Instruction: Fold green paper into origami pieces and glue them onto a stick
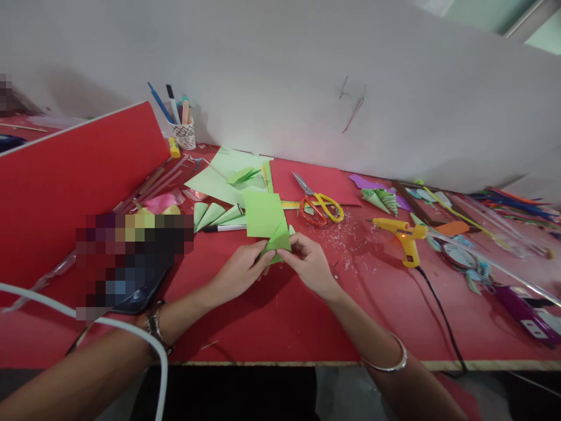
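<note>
Between my two hands is a piece of light green paper [264, 215], held a little above the red table, its near corner folded over into a darker green flap. My left hand [242, 266] pinches the lower left of the fold, thumb on top. On the right side of the same fold, my right hand [309, 262] grips the paper between thumb and curled fingers. Just beyond lie scissors [319, 202] with red and yellow handles, apart from my hands. Left of the paper are green paper cones [213, 216] and a capped marker [225, 228].
A yellow glue gun [403, 235] with a black cord lies to the right, near paper scraps. Red paper sheets [315, 178] rest by the wall. A cup of pens [183, 133] stands at the back left. A dark phone [146, 286] and white cable [131, 330] are near my left arm.
</note>
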`<state>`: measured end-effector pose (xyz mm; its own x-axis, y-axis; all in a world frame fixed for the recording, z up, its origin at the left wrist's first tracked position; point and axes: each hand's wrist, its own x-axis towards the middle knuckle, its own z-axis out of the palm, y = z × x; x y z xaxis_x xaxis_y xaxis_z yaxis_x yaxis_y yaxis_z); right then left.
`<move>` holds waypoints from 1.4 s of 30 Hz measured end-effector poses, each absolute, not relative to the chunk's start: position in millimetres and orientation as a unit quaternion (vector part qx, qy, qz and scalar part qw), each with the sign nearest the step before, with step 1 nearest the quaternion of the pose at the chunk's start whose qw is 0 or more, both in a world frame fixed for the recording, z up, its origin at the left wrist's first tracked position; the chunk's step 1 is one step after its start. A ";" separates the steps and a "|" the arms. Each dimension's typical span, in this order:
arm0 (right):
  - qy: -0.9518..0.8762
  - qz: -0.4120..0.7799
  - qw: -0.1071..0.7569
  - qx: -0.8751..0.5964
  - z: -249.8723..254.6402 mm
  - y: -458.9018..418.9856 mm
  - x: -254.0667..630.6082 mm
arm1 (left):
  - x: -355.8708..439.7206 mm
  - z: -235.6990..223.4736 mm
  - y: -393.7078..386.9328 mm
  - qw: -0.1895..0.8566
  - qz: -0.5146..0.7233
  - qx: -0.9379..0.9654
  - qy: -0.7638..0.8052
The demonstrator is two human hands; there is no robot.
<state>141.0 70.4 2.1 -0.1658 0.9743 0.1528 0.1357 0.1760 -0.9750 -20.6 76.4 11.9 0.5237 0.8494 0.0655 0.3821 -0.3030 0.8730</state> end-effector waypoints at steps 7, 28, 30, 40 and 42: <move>-0.601 0.419 0.476 -0.486 0.6 69.5 138.8 | -18.1 6.6 76.0 0.382 0.262 0.781 0.418; -0.604 0.460 0.483 -0.436 0.2 67.8 136.8 | -18.5 7.7 74.7 0.484 0.290 0.723 0.399; -0.594 0.478 0.487 -0.426 -1.4 68.4 136.8 | -19.1 6.9 75.2 0.505 0.282 0.715 0.393; -0.628 0.471 0.460 -0.415 1.9 65.1 138.2 | -17.7 6.7 78.6 0.521 0.316 0.702 0.370; -0.616 0.476 0.459 -0.427 3.0 65.1 137.8 | -17.8 6.9 79.4 0.496 0.320 0.715 0.375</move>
<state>137.8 65.1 3.0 -0.2129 0.9641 0.1587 0.0896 0.1810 -0.9794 -17.8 79.4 6.9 0.5136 0.8538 0.0851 0.2190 -0.2263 0.9491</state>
